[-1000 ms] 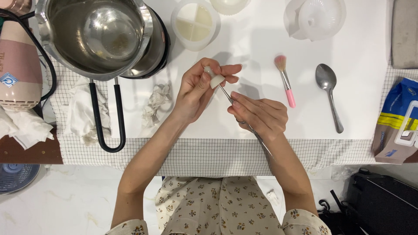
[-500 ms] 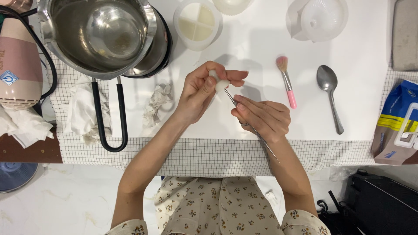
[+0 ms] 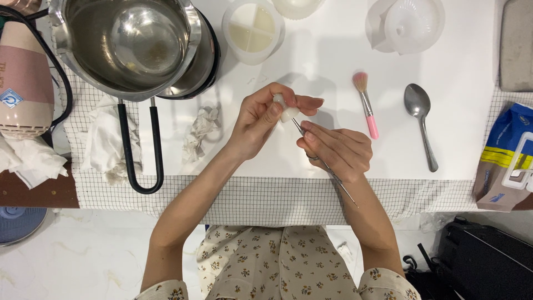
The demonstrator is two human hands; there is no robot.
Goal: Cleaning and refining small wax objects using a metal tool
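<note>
steel pot (image 3: 133, 41), pink brush (image 3: 366, 104), spoon (image 3: 420, 126), crumpled tissue (image 3: 201, 130)

shiny metal pot (image 3: 133, 44) & spoon (image 3: 420, 119), matt white tabletop (image 3: 311, 61).

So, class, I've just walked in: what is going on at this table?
A seated person's left hand pinches a small white lump above the white table, while the right hand works a thin metal pick against it. A pink brush and a spoon lie to the right, untouched. A steel saucepan sits at upper left.
</note>
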